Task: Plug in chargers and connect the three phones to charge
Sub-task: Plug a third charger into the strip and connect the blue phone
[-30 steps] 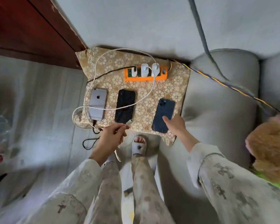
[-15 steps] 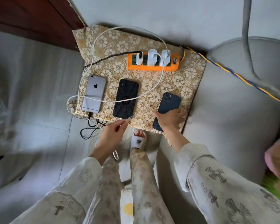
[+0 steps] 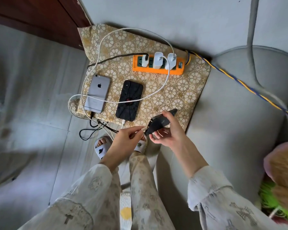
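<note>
Your right hand (image 3: 169, 130) curls round the dark phone (image 3: 160, 122), thumb on its top face and fingers beneath, holding it tilted and lifted off the cloth (image 3: 181, 90), just past the cloth's near edge. Your left hand (image 3: 128, 140) pinches the white plug (image 3: 144, 128) between thumb and fingertips, its tip touching the dark phone's lower end; whether it is seated you cannot tell. On the cloth, the black phone (image 3: 129, 100) lies left of the dark phone with a white cable in its near end, and the silver phone (image 3: 97, 93) lies at the cloth's left edge, face down, with a black cable in its near end. The orange strip (image 3: 158, 64) sits at the cloth's far side and holds three white chargers (image 3: 158, 60) in its sockets, each with a cable running out.
</note>
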